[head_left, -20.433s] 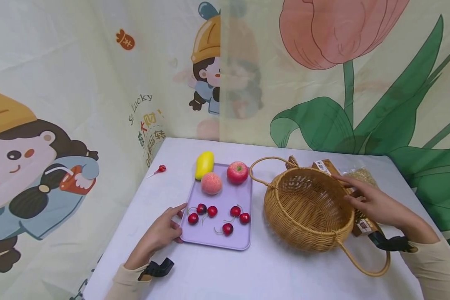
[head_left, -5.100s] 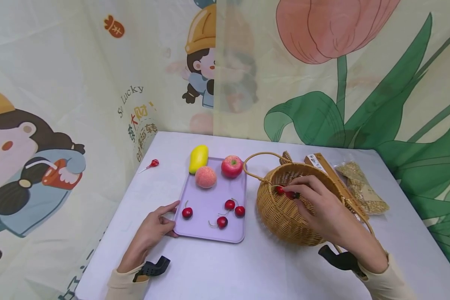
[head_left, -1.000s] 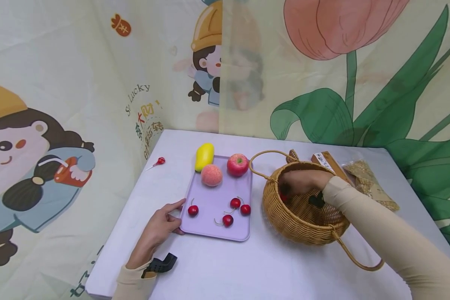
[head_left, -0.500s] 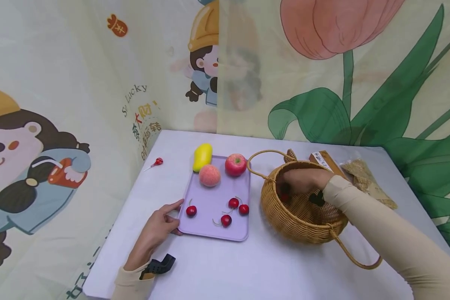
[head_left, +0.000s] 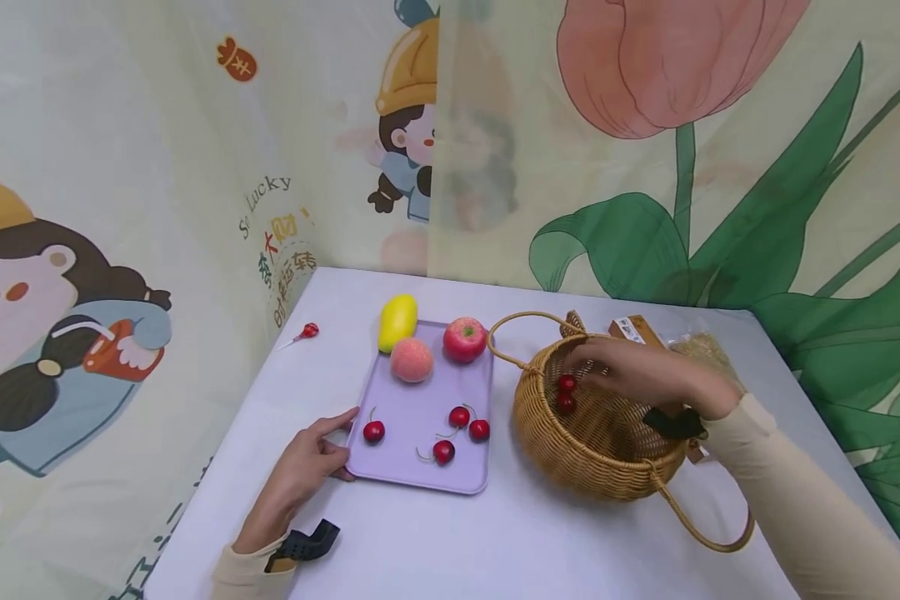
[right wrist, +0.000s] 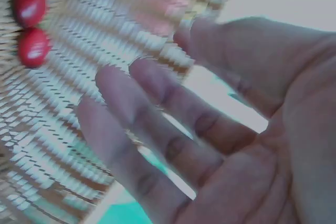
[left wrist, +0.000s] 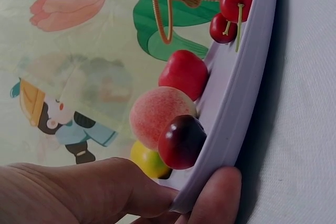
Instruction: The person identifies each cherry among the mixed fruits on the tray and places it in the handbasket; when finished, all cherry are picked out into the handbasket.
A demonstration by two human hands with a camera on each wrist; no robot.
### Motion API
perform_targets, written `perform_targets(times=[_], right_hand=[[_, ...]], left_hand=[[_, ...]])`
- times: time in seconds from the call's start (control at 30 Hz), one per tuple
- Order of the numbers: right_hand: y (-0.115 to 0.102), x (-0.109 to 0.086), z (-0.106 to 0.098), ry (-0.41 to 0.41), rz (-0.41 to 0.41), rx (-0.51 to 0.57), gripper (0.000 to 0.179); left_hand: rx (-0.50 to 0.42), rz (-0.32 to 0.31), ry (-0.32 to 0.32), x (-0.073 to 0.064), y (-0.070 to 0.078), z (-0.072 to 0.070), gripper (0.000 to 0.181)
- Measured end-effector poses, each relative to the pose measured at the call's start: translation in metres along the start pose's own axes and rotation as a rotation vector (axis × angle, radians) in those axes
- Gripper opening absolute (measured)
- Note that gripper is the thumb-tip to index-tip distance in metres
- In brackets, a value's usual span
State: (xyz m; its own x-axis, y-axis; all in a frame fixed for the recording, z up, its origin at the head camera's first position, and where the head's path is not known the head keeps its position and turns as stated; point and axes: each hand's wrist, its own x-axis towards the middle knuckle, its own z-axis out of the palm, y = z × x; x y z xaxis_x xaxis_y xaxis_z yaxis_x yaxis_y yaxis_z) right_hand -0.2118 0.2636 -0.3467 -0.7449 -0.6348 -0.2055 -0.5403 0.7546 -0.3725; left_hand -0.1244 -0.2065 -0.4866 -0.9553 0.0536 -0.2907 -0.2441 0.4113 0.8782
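My left hand [head_left: 300,462] pinches the near left edge of the lilac tray [head_left: 420,400]; thumb and fingers lie on either side of its rim in the left wrist view. On the tray are a peach [head_left: 412,360], a red apple [head_left: 465,340], a yellow mango [head_left: 397,323] at the far left corner, a lone cherry [head_left: 373,431] near my left hand and a group of cherries [head_left: 443,452] at the right. My right hand [head_left: 637,371] is over the wicker basket [head_left: 592,467], fingers extended and holding nothing. Two cherries [right wrist: 31,24] lie inside the basket, beyond the fingertips.
A lollipop [head_left: 309,331] lies left of the tray on the white table [head_left: 420,542]. Behind the basket are a brown box [head_left: 637,329] and a clear bag of grainy stuff [head_left: 703,346], partly hidden by my right arm. The basket's handles stick out left and front right.
Two cherries went from the tray into the basket, carried by my right hand. In the last half second that hand has let go and drawn up and back. My left hand keeps the tray edge.
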Motion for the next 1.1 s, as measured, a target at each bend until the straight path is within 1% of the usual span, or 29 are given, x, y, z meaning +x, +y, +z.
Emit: perform_targets(times=[0.13, 0.27, 0.33, 0.4, 0.47, 0.53, 0.6, 0.8, 0.93, 1.1], right_hand=[[-0.022, -0.024, -0.001, 0.142, 0.036, -0.032, 0.025], [-0.048, -0.036, 0.004, 0.314, 0.025, -0.07, 0.025], [-0.061, -0.038, 0.008, 0.394, -0.021, -0.088, 0.028], [-0.074, -0.038, 0.014, 0.461, -0.086, -0.113, 0.033], [-0.086, -0.037, 0.022, 0.505, -0.155, -0.128, 0.039], [-0.097, -0.033, 0.031, 0.528, -0.215, -0.131, 0.042], [-0.109, -0.027, 0.041, 0.533, -0.261, -0.123, 0.043], [-0.136, 0.001, 0.072, 0.517, -0.357, -0.102, 0.036], [-0.145, 0.022, 0.087, 0.488, -0.354, -0.118, 0.033], [-0.145, 0.045, 0.101, 0.469, -0.297, -0.137, 0.033]], left_hand=[[-0.004, -0.003, -0.007, -0.001, -0.002, 0.004, 0.066], [0.0, 0.009, -0.005, 0.001, -0.002, 0.004, 0.066], [0.007, 0.01, -0.001, 0.003, 0.001, 0.003, 0.066], [0.006, 0.013, -0.002, 0.005, 0.003, 0.002, 0.065], [0.008, 0.009, -0.004, 0.005, 0.004, 0.002, 0.065], [0.006, 0.0, -0.003, 0.006, 0.005, 0.002, 0.065], [-0.002, -0.009, 0.0, 0.005, 0.005, 0.002, 0.065], [-0.004, 0.003, 0.004, 0.003, 0.003, 0.001, 0.065], [-0.005, 0.009, 0.004, 0.003, 0.002, 0.001, 0.065], [-0.007, -0.001, -0.001, 0.001, 0.002, 0.0, 0.065]])
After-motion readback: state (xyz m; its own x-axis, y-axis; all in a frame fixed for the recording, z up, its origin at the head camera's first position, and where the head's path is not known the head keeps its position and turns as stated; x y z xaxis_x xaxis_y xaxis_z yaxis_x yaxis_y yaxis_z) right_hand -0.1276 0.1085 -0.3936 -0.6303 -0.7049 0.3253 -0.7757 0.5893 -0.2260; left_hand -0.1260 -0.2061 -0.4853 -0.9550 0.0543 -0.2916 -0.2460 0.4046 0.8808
